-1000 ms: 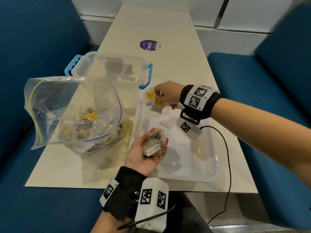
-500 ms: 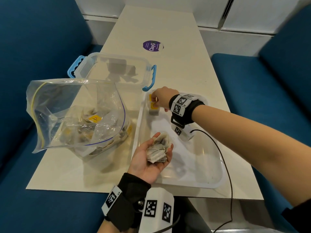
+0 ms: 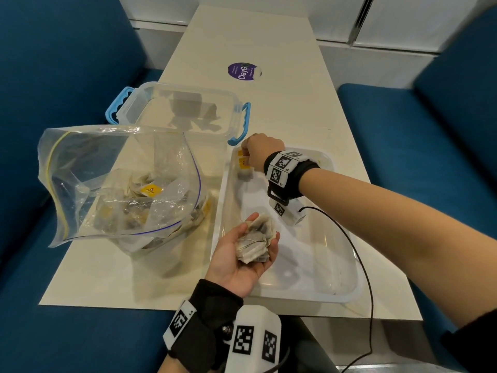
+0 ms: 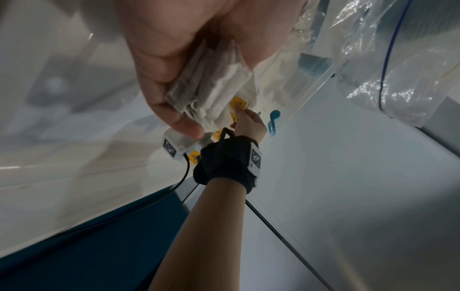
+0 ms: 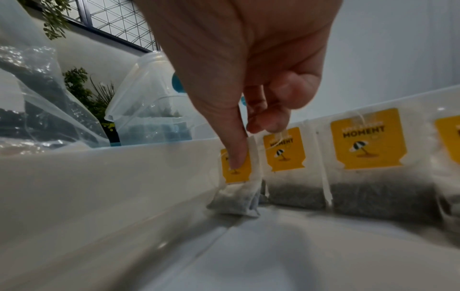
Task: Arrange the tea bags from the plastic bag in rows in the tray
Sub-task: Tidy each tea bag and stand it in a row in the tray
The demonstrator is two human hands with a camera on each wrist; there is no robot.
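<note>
- Since the earlier frames the right hand has reached further into the tray's far left corner with its tea bag, while the left hand has kept its cupped bundle over the tray's near left part.
- At the desk's left edge, the plastic bag stands open with many tea bags still inside; behind it sits a clear storage box with blue handles, holding nothing of the task.
- Just right of the plastic bag, the left hand lies palm up, fingers loosely curled round a bundle of tea bags waiting as the supply.
- The tray lies along the desk's right edge, mostly bare, so the task looks early.
- In the far left corner, the right hand pinches a tea bag by its top, thumb on the yellow tag, the bag's bottom touching the tray floor against the left wall.
- Beside it, toward the right, a row of tea bags leans upright on the tray's far wall, tags facing out.
- Step in hand, as I judge it: seating this bag at the row's left end.
- Next move calls for letting it go so it stays leaning like its neighbours, then picking one bag from the left palm and starting a second row in front.
</note>
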